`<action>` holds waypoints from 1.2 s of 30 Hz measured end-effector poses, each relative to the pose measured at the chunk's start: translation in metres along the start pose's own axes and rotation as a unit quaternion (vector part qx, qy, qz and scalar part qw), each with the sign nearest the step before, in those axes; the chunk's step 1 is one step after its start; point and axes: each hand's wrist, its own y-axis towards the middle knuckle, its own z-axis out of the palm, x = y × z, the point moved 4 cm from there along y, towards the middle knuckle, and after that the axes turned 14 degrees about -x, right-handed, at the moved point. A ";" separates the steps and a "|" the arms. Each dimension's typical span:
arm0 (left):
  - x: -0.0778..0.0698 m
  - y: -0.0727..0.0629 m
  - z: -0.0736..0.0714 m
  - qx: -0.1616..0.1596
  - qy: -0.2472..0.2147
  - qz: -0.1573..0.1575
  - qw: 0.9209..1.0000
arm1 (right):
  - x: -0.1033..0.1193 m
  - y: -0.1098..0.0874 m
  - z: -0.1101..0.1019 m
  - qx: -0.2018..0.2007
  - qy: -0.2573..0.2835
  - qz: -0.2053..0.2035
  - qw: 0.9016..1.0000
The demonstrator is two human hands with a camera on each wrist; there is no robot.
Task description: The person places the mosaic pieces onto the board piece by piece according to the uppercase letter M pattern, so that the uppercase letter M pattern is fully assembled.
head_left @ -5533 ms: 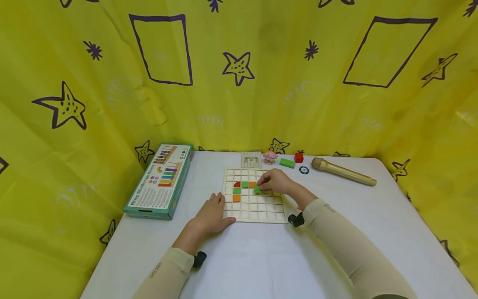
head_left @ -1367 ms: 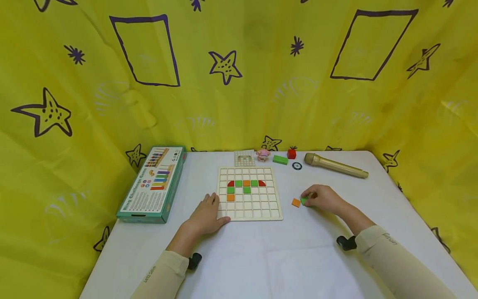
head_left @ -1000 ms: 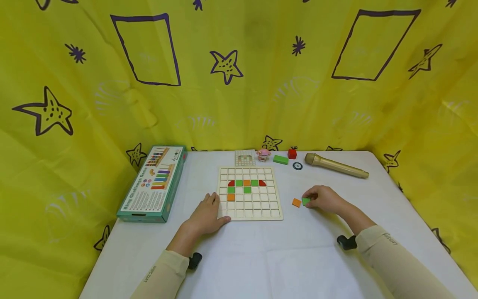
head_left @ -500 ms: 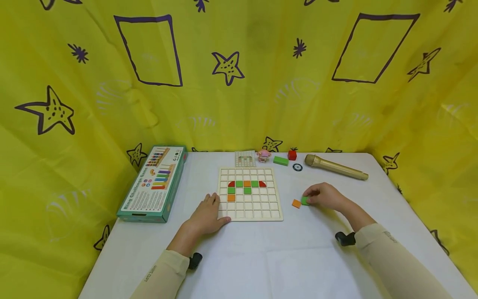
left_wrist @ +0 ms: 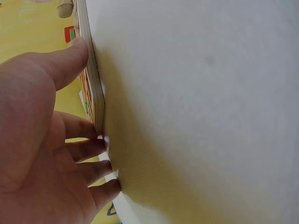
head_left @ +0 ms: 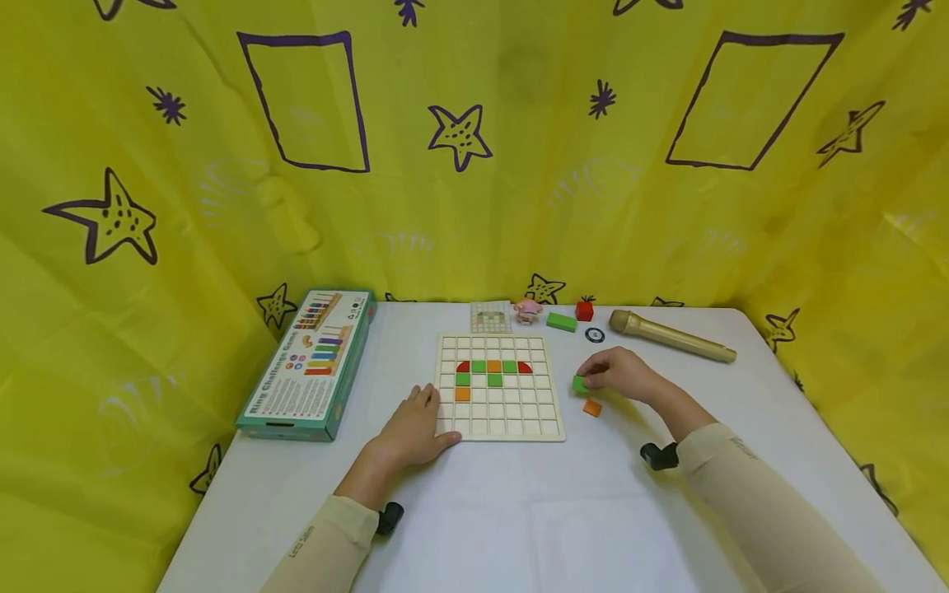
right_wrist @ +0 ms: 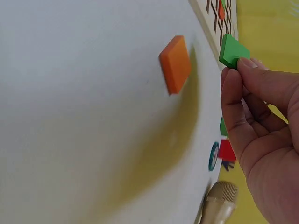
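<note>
My right hand [head_left: 621,375] pinches a green square tile [right_wrist: 232,50] between thumb and forefinger, lifted off the cloth. Just below it on the table lies an orange square tile [head_left: 592,408]. A pale grid board [head_left: 519,416] carries red, green and orange tiles: a row capped by red rounded pieces, with a green tile [head_left: 494,380] under its middle and a green and an orange tile [head_left: 463,395] under its left end. My left hand [head_left: 411,428] rests at the board's lower left corner, thumb on the near edge and fingers along the left side.
A small patterned card [head_left: 490,317] sits behind the board. To its right stand a pink figurine [head_left: 529,310], a green block [head_left: 562,322], a red cube [head_left: 585,310], a round token [head_left: 595,335] and a gold microphone [head_left: 675,336]. A game box [head_left: 307,366] lies at left.
Over the last half second my right hand lifts the green tile and carries it left toward the board. Earlier, a green tile and the right red piece joined the board. My left hand stays put.
</note>
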 end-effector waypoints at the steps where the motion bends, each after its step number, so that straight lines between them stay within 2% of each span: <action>1: 0.001 0.000 0.000 0.000 0.003 0.000 1.000 | 0.003 0.002 0.002 0.003 0.003 0.000 1.000; 10: -0.001 0.000 -0.001 0.004 -0.005 0.001 1.000 | 0.025 0.022 0.019 0.023 -0.004 -0.024 0.999; 20: -0.003 0.001 0.000 0.006 0.006 0.001 1.000 | 0.040 0.036 0.035 0.040 0.029 -0.029 0.998; 29: -0.003 0.001 -0.001 0.002 0.011 0.001 1.000 | 0.044 0.045 0.052 0.050 0.023 -0.039 0.998; 36: 0.000 0.001 -0.001 0.005 0.016 0.001 1.000 | 0.048 0.050 0.062 0.058 -0.008 -0.046 0.997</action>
